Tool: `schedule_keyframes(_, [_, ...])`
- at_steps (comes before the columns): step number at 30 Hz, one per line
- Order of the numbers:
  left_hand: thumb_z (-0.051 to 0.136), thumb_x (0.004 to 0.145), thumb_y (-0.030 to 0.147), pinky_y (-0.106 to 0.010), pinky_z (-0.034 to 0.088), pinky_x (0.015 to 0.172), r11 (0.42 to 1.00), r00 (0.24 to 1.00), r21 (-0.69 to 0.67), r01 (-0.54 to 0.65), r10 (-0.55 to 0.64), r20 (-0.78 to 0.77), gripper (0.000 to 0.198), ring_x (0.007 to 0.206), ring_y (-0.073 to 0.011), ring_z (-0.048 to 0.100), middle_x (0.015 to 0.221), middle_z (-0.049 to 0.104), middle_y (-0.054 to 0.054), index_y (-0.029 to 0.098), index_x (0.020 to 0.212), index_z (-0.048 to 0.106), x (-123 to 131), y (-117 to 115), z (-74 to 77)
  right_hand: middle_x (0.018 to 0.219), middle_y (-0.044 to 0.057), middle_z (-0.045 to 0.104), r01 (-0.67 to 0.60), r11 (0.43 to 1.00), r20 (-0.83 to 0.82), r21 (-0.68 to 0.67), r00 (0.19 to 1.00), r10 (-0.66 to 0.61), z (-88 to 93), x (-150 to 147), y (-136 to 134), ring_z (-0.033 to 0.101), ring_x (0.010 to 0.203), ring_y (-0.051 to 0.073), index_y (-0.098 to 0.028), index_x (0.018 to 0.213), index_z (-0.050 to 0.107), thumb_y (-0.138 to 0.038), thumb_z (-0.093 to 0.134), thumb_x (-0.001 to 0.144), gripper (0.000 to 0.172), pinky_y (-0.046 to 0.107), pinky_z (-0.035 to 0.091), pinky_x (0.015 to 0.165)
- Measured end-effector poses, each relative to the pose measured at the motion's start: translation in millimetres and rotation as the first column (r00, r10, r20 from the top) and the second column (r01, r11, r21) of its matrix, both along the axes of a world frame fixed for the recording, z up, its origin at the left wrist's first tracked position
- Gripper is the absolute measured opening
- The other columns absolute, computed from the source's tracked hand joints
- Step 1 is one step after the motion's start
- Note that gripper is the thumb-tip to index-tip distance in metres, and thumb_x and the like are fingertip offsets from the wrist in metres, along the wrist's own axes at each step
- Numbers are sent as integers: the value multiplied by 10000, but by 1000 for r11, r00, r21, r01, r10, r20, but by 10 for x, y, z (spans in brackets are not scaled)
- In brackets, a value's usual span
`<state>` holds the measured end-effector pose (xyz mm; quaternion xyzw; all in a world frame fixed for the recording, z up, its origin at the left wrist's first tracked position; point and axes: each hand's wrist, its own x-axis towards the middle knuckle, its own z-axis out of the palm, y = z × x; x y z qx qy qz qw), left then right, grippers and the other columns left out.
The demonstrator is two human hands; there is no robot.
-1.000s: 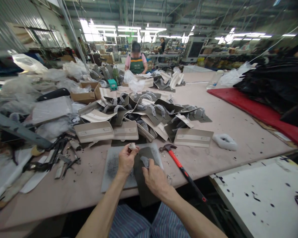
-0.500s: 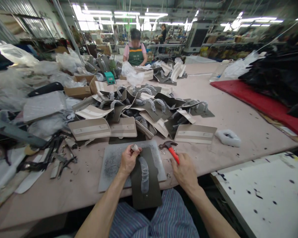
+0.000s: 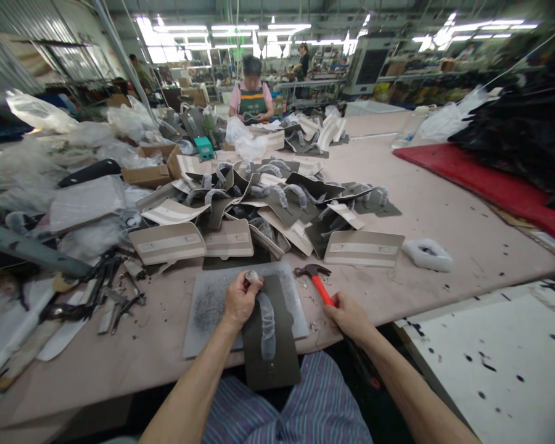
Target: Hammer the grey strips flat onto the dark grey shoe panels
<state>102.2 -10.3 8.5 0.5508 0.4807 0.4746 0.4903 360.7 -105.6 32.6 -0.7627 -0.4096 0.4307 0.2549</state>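
My left hand [image 3: 240, 301] is closed round a short, whitish cylindrical tool [image 3: 251, 277], its top end showing above the fingers. Under that hand lies a dark grey panel [image 3: 284, 336] with a plastic-wrapped strap handle [image 3: 268, 330]. The panel rests partly on a grey board [image 3: 208, 314] and juts over the table edge toward my lap. To the right, my right hand [image 3: 350, 316] grips a claw hammer [image 3: 322, 290] by its red and black handle. The hammer's head is low over the table, just right of the board; whether it touches cannot be seen.
A heap of similar panels [image 3: 277, 200] covers the table ahead. Loose metal tools [image 3: 115, 299] lie at left, near plastic bags [image 3: 87, 142]. A white wrapped bundle [image 3: 428, 254] sits at right, before a red sheet [image 3: 490, 185]. A co-worker [image 3: 252, 98] sits opposite.
My right hand has shifted slightly right and turned, and the hammer's black handle end now shows below it. My left hand and the panel have hardly moved. The co-worker's hands now show a dark piece.
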Motion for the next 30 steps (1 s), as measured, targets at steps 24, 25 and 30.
schedule_keyframes(24, [637,784,255,-297,488,757,982,960,161,98,-51,-276,139,765,-200,661,809,718,-20,229,908,694,8,-55,-14,576,-14,491,-461,630,585,625,811,13,1238,-673,47,420,454,134,-230,817,489,-381,309,1003,299,276,285,474])
schedule_keyframes(25, [631,785,251,-293,484,743,982,958,160,104,-55,-283,144,758,-198,657,799,713,-18,230,912,695,7,-54,-6,550,-14,488,-540,694,640,477,754,147,1093,-650,35,410,434,135,-229,793,493,-375,334,994,295,283,256,463])
schedule_keyframes(30, [630,782,241,-287,481,749,976,957,188,112,-55,-285,165,772,-195,652,810,707,-7,237,936,690,1,-50,-3,664,34,615,-520,851,601,69,703,380,590,-346,-2,569,572,178,-209,909,547,-380,403,992,239,296,308,542])
